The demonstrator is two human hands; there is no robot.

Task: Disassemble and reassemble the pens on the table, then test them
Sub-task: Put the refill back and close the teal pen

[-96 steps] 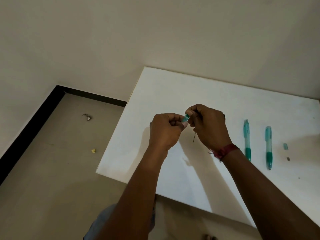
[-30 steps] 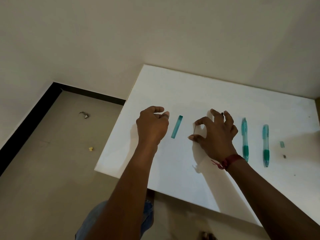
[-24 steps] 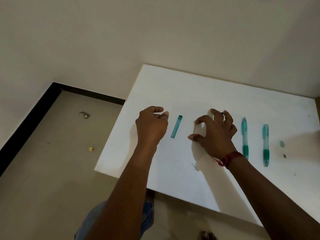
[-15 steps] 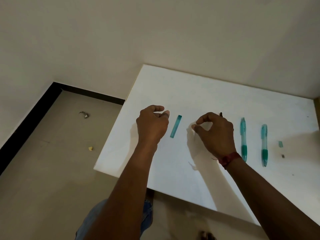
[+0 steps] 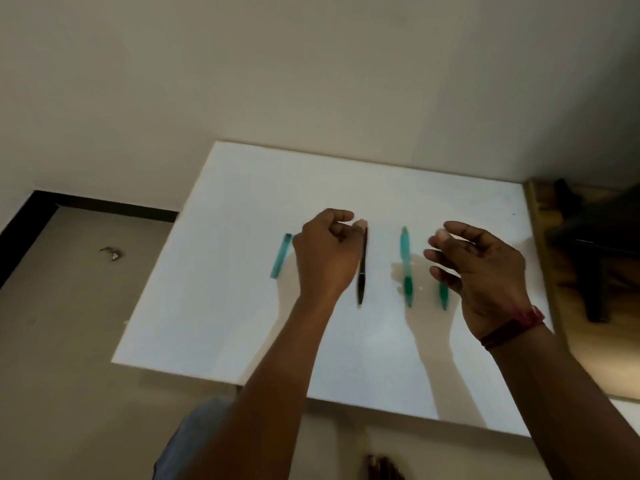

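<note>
On the white table (image 5: 242, 209) a loose teal barrel piece (image 5: 281, 256) lies at the left. Right of it lies a dark pen part (image 5: 362, 271), lengthwise. My left hand (image 5: 327, 258) hovers between them with loosely curled fingers, its thumb tip at the dark part's far end. A whole teal pen (image 5: 406, 265) lies further right. A second teal pen (image 5: 443, 296) is mostly hidden under my right hand (image 5: 485, 271), which hangs above it with relaxed, spread fingers and holds nothing.
The table's left edge drops to a bare floor with a bit of debris (image 5: 111, 252). A dark chair (image 5: 588, 258) on a wooden floor stands past the table's right edge. A wall closes the far side.
My right hand has let go of the dark part, which now lies on the table, and moved right over the teal pens. My left hand moved right past the teal barrel. The view swung right.
</note>
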